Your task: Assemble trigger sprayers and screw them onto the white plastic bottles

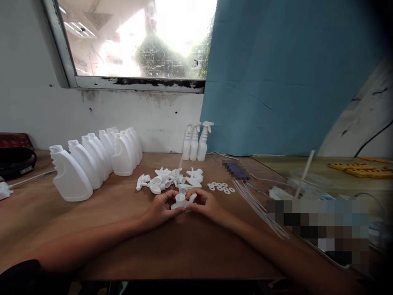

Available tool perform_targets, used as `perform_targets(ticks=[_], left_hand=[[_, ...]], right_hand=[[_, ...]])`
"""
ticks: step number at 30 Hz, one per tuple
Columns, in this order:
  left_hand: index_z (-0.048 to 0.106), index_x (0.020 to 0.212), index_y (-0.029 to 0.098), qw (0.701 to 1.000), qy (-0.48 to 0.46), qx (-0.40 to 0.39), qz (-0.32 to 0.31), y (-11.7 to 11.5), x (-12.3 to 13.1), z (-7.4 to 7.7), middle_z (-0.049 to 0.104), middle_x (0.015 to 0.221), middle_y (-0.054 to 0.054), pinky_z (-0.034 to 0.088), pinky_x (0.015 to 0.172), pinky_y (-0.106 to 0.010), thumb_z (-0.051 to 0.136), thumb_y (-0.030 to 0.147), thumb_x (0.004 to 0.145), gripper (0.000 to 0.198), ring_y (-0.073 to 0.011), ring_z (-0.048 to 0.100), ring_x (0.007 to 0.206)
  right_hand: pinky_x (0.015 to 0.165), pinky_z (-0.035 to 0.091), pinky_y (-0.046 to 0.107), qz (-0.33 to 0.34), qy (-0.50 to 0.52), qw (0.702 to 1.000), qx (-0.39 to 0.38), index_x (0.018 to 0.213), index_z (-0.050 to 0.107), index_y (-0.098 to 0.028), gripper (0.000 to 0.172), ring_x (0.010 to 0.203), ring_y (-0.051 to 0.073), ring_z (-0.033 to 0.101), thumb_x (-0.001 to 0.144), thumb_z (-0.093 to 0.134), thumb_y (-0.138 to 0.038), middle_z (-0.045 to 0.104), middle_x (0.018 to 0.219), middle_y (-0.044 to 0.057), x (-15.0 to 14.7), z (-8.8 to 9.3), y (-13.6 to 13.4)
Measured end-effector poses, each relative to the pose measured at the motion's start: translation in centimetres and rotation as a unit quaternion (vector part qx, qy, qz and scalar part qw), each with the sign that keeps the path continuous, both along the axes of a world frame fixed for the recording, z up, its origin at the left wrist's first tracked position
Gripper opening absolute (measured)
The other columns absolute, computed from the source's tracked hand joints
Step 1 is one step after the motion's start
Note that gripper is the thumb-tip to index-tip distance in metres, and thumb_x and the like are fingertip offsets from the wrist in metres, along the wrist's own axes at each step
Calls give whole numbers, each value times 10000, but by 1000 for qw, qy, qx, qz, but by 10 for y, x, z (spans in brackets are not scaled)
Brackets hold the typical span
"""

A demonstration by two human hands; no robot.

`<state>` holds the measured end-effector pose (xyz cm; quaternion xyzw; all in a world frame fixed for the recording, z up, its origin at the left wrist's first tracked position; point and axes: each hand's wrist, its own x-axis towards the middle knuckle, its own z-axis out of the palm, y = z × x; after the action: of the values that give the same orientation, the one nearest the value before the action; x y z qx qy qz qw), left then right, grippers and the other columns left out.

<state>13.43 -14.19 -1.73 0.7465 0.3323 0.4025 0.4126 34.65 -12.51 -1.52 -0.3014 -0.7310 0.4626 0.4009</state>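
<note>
Near the table's front, my left hand [160, 207] and my right hand [207, 203] both grip one white spray trigger head [180, 199]. Its round collar opening faces upward between the fingers. My left fingers and thumb close on its left side, and my right thumb and fingers pinch the right end. Just beyond the hands lies a pile of white trigger heads [164, 177]. Several flat white washer rings [219, 187] are spread to the right of the pile. Long thin white tubes [260, 209] lie further right.
White bottles without tops [72, 180] stand in rows at left. Three bottles with trigger heads [194, 143] stand by the wall. A blurred-out phone-like object [236, 170], cables and a clear plastic container [308, 180] are at right. The brown table [123, 254] ends near my body.
</note>
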Motion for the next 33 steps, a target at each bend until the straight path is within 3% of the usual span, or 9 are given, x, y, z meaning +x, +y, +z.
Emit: perform_targets(ticks=[2,6,11,15,19,22,25,29,33], left_hand=[[600,1007,136,1000,-5,6,-9,-1,0,2,631,902,-42,461,716,-260,731,376,752,374,-162,571,807],[582,967,148,999,-45,1,-12,-3,1,1,632,911,-48,483,781,-295,725,366,759,333,-183,597,854],[551,964,172,998,3,63,-3,4,-3,4,622,910,-47,482,788,-311,750,418,724,397,-196,596,861],[533,1011,193,952,82,232,181,35,-35,22,593,962,-53,455,812,-335,604,415,853,282,-194,565,878],[460,1059,178,819,127,386,406,86,-97,32,488,1206,-137,351,1018,-477,647,385,802,379,-299,468,1172],[374,1200,171,767,173,365,498,112,-142,26,333,1372,-191,278,1070,-550,708,417,731,626,-375,308,1325],[289,1297,149,766,195,321,521,126,-167,14,316,1387,-212,295,1072,-550,744,459,677,829,-397,295,1333],[275,1333,118,779,216,254,531,131,-173,2,425,1302,-207,366,1030,-545,762,449,650,902,-408,402,1250],[270,1330,167,782,207,243,535,124,-161,1,400,1322,-183,427,958,-549,732,397,671,837,-389,447,1211]], right_hand=[[740,457,283,3,30,998,-49,838,601,-182,317,843,176,576,692,794,-387,609,918,30,0,-3,4],[734,458,288,35,32,994,-101,979,612,-203,506,837,177,585,566,872,-336,628,963,17,0,-8,4],[678,448,293,-15,27,989,-147,791,624,-170,371,718,177,580,575,860,-357,634,747,-2,-2,-9,-3],[772,474,306,-65,158,976,-135,838,620,-194,351,815,195,621,593,849,-298,680,849,7,5,5,0],[814,502,355,-103,220,965,-99,863,611,-194,301,822,215,663,664,805,-309,702,880,27,29,24,16],[806,523,383,-130,232,962,-66,842,593,-198,295,824,240,694,671,805,-310,711,870,28,51,30,32],[760,546,384,-152,233,959,-49,853,592,-198,292,811,259,712,681,801,-305,722,853,32,69,29,46],[719,564,370,-162,235,957,-48,856,592,-194,278,781,258,721,691,793,-294,719,831,29,80,22,56],[740,571,379,-156,255,953,-48,881,585,-206,267,807,245,717,708,773,-284,704,842,14,77,22,55]])
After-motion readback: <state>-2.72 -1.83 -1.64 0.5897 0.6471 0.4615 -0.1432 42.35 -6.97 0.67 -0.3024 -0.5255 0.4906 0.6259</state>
